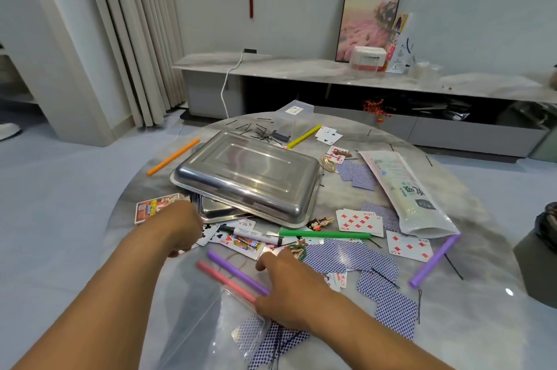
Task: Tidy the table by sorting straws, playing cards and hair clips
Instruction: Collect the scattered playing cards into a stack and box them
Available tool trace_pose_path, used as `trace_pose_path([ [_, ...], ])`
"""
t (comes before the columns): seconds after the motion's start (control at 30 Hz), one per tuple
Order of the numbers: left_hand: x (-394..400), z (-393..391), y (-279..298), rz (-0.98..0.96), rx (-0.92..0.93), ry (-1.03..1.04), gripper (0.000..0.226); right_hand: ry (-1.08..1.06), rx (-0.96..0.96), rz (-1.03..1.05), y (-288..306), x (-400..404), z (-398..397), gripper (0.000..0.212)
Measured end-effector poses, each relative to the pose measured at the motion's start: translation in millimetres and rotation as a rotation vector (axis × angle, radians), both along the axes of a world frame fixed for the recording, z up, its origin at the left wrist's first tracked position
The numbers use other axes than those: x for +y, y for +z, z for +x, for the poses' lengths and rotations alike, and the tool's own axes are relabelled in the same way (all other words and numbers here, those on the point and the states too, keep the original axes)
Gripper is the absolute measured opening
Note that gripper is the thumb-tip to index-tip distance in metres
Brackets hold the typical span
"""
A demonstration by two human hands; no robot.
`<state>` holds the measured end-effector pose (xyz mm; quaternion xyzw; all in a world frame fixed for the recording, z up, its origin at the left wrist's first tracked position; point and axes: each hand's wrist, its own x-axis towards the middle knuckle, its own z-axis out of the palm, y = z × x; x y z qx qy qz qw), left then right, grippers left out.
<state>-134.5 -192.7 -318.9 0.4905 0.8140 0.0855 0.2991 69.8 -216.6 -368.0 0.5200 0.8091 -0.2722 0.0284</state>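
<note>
Where right hand [289, 288] rests: smooth purple straw [238, 272], pink straw [224, 280].

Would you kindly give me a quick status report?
Left hand at the tray edge, grip unclear. Right hand resting on pink and purple straws. Cards scattered all around.

Both forearms reach toward twelve o'clock; left hand [184, 226] lies knuckles up with fingers curled under, right hand [291, 288] spreads palm down, fingers pointing to ten o'clock
</note>
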Motion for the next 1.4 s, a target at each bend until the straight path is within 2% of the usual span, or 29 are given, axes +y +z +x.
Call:
trace_pose_path([
  [0.27,-2,17,1,-0.070,-0.054,-0.021,0.019,0.030,0.009,-0.008,2,1,4,0.061],
  [0.43,-6,14,4,-0.163,-0.051,-0.092,0.026,0.008,-0.005,-0.049,10,2,8,0.060],
  [0.53,-9,14,3,-0.245,0.000,-0.180,0.031,0.049,-0.054,-0.155,22,8,17,0.074],
  [0.6,-12,15,-2,-0.292,0.052,-0.233,0.033,0.099,-0.152,-0.162,24,5,19,0.079],
  [0.7,-12,22,-13,-0.301,0.074,-0.265,0.033,0.116,-0.197,-0.048,15,-3,15,0.064],
  [0.83,-8,31,-17,-0.232,-0.005,-0.265,0.028,0.123,-0.154,0.066,8,-7,10,0.032],
  [1.03,-5,42,-3,0.009,0.054,-0.296,0.024,0.067,-0.138,0.142,9,1,28,0.023],
  [1.13,-4,59,10,0.219,-0.032,-0.350,0.035,0.019,-0.115,0.095,29,17,59,0.019],
  [1.17,-4,67,12,0.286,-0.003,-0.434,0.044,0.009,-0.091,0.072,37,21,71,0.017],
  [1.23,-3,81,11,0.402,0.254,-0.661,0.072,0.028,-0.070,0.076,47,26,89,0.016],
  [1.3,-1,99,3,0.497,0.478,-0.837,0.082,0.067,-0.087,0.115,52,26,99,0.017],
  [1.33,1,110,-2,0.536,0.522,-0.888,0.077,0.076,-0.082,0.127,52,26,101,0.018],
  [1.4,3,129,-14,0.554,0.533,-0.926,0.046,0.063,-0.017,0.117,50,26,103,0.023],
])
